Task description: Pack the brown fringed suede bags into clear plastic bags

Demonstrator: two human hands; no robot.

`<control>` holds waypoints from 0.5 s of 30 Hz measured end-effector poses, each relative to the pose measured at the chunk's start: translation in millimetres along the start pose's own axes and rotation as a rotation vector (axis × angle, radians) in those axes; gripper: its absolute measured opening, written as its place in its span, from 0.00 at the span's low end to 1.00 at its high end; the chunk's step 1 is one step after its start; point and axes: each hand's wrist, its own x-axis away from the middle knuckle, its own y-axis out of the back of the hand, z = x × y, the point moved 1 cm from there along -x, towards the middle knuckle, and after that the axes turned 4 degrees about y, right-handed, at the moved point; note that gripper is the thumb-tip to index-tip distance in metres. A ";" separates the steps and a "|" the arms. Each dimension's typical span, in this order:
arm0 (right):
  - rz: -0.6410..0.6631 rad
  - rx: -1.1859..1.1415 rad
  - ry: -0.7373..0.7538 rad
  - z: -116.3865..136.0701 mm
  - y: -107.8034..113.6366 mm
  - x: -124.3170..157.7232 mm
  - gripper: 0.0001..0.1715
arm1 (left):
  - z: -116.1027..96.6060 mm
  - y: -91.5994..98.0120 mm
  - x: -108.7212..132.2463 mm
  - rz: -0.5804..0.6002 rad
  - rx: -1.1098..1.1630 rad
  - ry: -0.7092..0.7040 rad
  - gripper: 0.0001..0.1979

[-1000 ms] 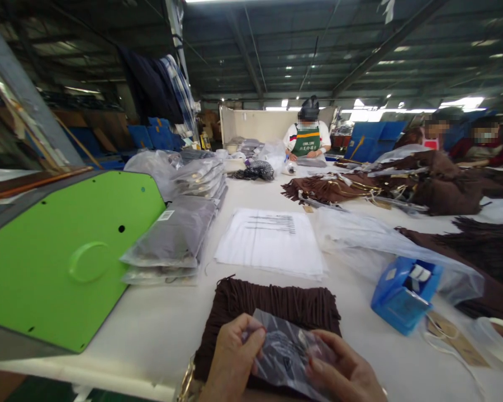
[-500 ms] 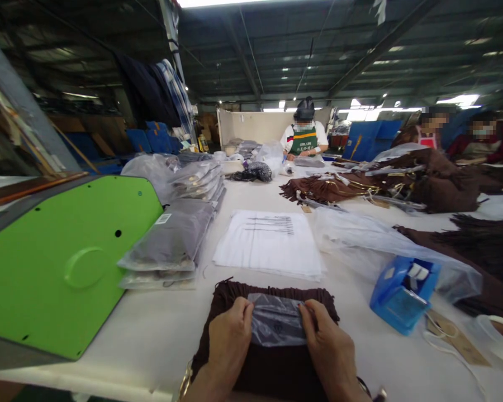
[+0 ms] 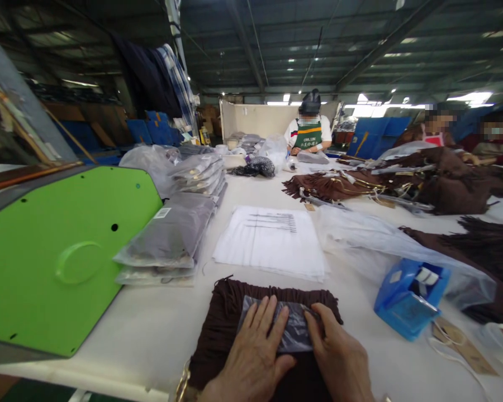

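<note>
A dark brown fringed bag (image 3: 226, 318) with a gold chain at its left edge lies flat on the table in front of me. On it rests a small clear plastic bag (image 3: 297, 329). My left hand (image 3: 255, 352) lies flat over the left part of the plastic, fingers stretched and spread. At the plastic's right edge, my right hand (image 3: 339, 352) has thumb and fingers closed in a pinch on it. Just beyond the fringe lies a stack of white printed sheets (image 3: 272, 245).
A green-sided machine (image 3: 75, 251) stands at left, beside stacked items in plastic bags (image 3: 163, 240). To the right are a blue tape dispenser (image 3: 411, 298), a cardboard tag (image 3: 465, 346) and clear plastic sheeting (image 3: 360, 234). Brown fringed goods (image 3: 436, 178) lie farther back, near co-workers.
My left hand has let go of the plastic bag's left edge and now lies flat across it. The right hand stays at the right edge. The view has shifted slightly.
</note>
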 end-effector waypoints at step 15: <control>0.021 -0.027 0.582 26.4 -21.0 14.0 0.23 | 9.6 34.3 27.0 0.081 0.103 0.057 0.36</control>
